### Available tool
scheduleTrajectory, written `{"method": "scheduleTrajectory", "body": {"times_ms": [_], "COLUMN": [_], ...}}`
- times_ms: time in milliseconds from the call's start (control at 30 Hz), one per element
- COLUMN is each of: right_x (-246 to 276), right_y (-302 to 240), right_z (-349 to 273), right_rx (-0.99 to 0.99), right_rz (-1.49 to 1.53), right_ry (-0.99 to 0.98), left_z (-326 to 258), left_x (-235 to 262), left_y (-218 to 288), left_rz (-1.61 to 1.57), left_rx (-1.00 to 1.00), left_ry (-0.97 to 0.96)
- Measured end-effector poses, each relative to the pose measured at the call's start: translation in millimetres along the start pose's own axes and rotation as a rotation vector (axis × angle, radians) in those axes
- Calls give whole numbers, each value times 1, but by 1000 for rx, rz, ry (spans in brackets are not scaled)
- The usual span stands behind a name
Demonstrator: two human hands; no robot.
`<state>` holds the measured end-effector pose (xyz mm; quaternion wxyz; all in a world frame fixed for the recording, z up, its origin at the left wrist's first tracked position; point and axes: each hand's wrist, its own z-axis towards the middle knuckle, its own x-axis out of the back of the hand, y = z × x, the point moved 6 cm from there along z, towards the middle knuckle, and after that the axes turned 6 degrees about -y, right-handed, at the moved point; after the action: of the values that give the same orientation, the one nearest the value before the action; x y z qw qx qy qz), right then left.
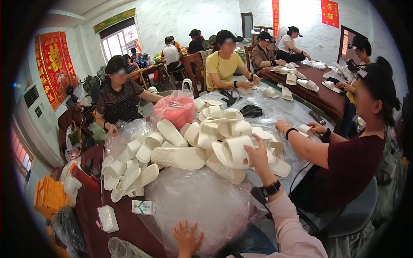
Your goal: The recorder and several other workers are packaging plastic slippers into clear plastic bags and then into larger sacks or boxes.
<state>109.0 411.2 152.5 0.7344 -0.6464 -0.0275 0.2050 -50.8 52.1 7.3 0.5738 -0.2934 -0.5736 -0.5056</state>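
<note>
My right hand [260,158] grips a cream-white slipper [234,151] by its edge at the near right of a large heap. Beneath and behind it lie several more white slippers [178,157], tumbled at different angles, some sole up. At the lower middle my left hand [187,239] rests with fingers spread on a big clear plastic bag [198,202]. This bag bulges between me and the heap. The heap hides part of the slippers underneath.
A red bundle in clear plastic [174,109] stands behind the heap. On the brown tabletop [124,219] are a white-and-green box [143,207] and a white packet [107,218]. Co-workers sit around the tables, one close on my right [357,150]. Black pouch-like item [251,111] lies farther back.
</note>
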Motion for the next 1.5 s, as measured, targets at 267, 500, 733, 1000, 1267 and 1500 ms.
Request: {"method": "scheduleTrajectory", "body": {"times_ms": [267,500,733,1000,1267,1500], "right_x": [17,26,44,22,-55,-93], "right_y": [53,90,122,81,59,103], "right_z": [-55,-35,-36,-60,-144,-155], "right_rx": [-286,-391,-309,-294,-275,-453], "right_rz": [-5,-154,-12,-131,415,280], "right_ry": [9,-12,60,-152,-245,-318], "left_z": [3,3,6,2,0,5], "left_x": [10,9,17,15,15,18], "left_y": [4,4,6,3,3,7], "left_rz": [-12,7,-6,-16,9,3], "left_rx": [34,22,2,24,15,2], "left_ry": [31,37,70,67,80,75]}}
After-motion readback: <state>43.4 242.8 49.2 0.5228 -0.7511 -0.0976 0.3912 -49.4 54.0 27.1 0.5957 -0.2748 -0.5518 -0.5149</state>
